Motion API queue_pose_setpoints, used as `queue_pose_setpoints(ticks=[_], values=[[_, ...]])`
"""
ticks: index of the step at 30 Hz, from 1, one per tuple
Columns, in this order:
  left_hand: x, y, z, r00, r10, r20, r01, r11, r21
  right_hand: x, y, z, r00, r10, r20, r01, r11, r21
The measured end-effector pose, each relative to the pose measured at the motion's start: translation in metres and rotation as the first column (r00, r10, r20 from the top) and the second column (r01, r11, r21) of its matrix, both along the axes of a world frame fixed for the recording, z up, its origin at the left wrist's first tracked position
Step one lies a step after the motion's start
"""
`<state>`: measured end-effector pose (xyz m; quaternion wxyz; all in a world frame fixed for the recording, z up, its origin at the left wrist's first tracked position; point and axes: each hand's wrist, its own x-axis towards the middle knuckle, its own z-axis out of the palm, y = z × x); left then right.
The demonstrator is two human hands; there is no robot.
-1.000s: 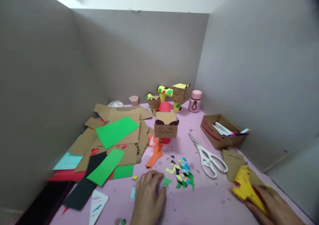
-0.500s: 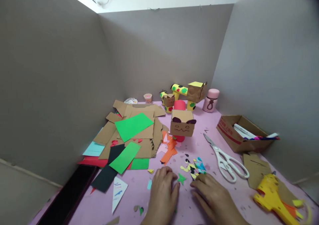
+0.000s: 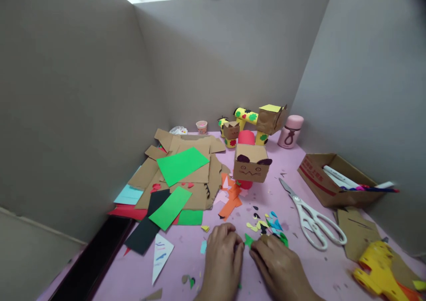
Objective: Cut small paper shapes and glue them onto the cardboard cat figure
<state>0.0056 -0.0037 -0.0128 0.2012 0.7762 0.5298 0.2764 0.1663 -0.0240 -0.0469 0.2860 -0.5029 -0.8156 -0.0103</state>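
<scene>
A small green paper star (image 3: 248,240) lies between my two hands on the pink-purple tabletop. My right hand (image 3: 278,262) has its curled fingertips on the star's right side, hiding part of it. Close by on the left, my left hand (image 3: 222,254) rests with fingers loosely bent, its thumb slightly apart and near the star; I see nothing in it. Yellow, black and blue paper snippets (image 3: 262,224) lie just past my right fingers, with a green piece (image 3: 283,239) beside them. Farther back stands a cardboard-headed animal (image 3: 251,167) with dark ears and a red body.
White scissors (image 3: 314,221), a yellow glue gun (image 3: 377,267) and a cardboard box of markers (image 3: 333,194) are on the right. Cardboard sheets (image 3: 146,176) and green paper (image 3: 183,164) pile up on the left. Behind stand yellow spotted animals (image 3: 246,115) and a pink bottle (image 3: 291,132).
My right hand has moved left onto the star, covering part of it. A green piece now shows beyond its fingers. The camera view has shifted slightly, moving the scene right.
</scene>
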Motion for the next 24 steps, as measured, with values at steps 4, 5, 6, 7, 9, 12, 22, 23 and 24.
queue_pose_setpoints(ticks=[4,5,6,7,9,12,22,23,24], values=[[-0.002,-0.004,0.004,0.999,0.018,0.051,-0.018,1.0,-0.008,0.007,-0.001,0.003,0.998,0.009,-0.054,-0.008,1.0,0.02],[-0.002,-0.004,0.006,0.997,0.023,0.069,-0.022,1.0,-0.018,0.01,-0.001,0.005,0.997,0.012,-0.075,-0.011,1.0,0.025],[-0.003,-0.005,0.008,0.996,0.027,0.088,-0.024,0.999,-0.028,0.013,-0.001,0.007,0.996,0.015,-0.093,-0.012,0.999,0.03],[-0.003,-0.005,0.009,0.994,0.033,0.107,-0.029,0.999,-0.035,0.015,-0.001,0.008,0.994,0.017,-0.107,-0.014,0.999,0.034],[-0.004,-0.004,0.011,0.993,0.035,0.116,-0.031,0.999,-0.035,0.019,-0.001,0.012,0.993,0.02,-0.119,-0.017,0.999,0.028],[-0.004,-0.003,0.011,0.998,0.044,0.037,-0.045,0.999,0.009,0.019,-0.001,0.014,0.992,0.012,-0.124,-0.015,1.0,-0.021],[0.008,-0.005,0.012,0.976,0.033,-0.216,-0.036,0.999,-0.011,0.016,-0.001,0.01,0.985,0.008,-0.17,-0.028,0.993,-0.114],[0.008,-0.005,0.012,0.974,0.034,-0.222,-0.038,0.999,-0.011,0.015,-0.001,0.011,0.985,0.01,-0.174,-0.031,0.992,-0.119],[0.009,-0.005,0.012,0.974,0.033,-0.224,-0.037,0.999,-0.013,0.015,-0.001,0.011,0.984,0.01,-0.18,-0.032,0.992,-0.12]])
